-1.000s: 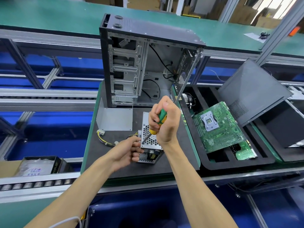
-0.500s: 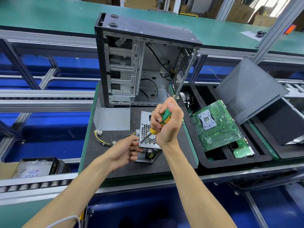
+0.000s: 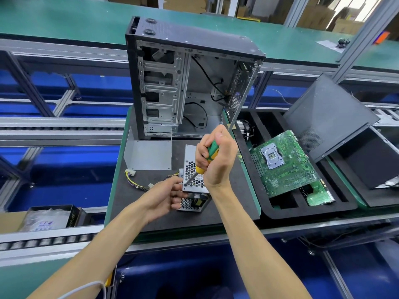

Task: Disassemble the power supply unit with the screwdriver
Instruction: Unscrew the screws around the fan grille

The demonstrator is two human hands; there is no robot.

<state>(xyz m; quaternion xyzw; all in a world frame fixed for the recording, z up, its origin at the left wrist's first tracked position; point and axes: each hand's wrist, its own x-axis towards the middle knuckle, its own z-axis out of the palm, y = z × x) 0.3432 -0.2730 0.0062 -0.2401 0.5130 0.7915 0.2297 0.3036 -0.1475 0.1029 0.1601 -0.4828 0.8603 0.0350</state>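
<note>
Item: power supply unit [image 3: 194,186], small silver box with honeycomb-perforated lid, lying on the black mat of the desk [image 3: 151,219] directly below the right grip; yellow and black cable bundle [image 3: 133,180] trailing off to the left of the left grip. Tool: screwdriver [image 3: 208,157], green and yellow handle, shaft slanting down and left, tip resting at the near-left corner of the lid, presumably on a screw too small to make out. Right hand [image 3: 218,156]: grip wrapped tight round the handle. Left hand [image 3: 166,197]: fingers curled against the box's left side, pinching it steady just beside the tip. Change over the last second: the right hand has shifted slightly round the handle while tip and box kept their place, which suggests a screw is being turned out, with the lid not yet lifted; one side appears open, innards visible. Beyond the right grip: empty computer case [image 3: 190,83], upright. Right of it: green circuit board [image 3: 282,162] in a black foam tray [image 3: 302,212].
</note>
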